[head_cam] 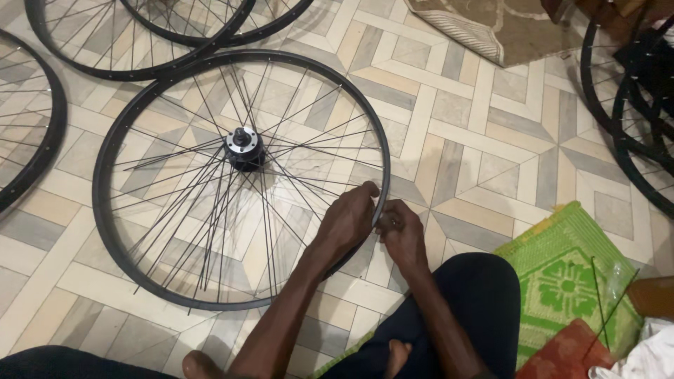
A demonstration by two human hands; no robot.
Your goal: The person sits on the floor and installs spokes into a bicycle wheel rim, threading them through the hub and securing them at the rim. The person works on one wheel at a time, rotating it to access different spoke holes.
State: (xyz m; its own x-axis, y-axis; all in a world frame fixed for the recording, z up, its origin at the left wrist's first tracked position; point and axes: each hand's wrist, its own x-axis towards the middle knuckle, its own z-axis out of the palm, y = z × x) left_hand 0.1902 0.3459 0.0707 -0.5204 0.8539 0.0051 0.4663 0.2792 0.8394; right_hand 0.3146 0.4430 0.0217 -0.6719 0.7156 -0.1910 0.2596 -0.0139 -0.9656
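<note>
A black bicycle wheel rim [105,151] lies flat on the tiled floor, with thin spokes running to a dark hub [243,146] at its centre. My left hand [349,217] curls over the rim's near right edge from the inside. My right hand [401,231] sits just outside the same spot, fingers pinched at the rim; whatever small part it pinches is hidden. Several spokes near the front lie loose and uneven.
More black spoked wheels lie at the top left [140,42], far left [42,140] and right [632,126]. A beige rug [491,28] is at the top. A green patterned mat [569,274] with loose spokes [600,302] lies at my right. My knee [477,295] is near.
</note>
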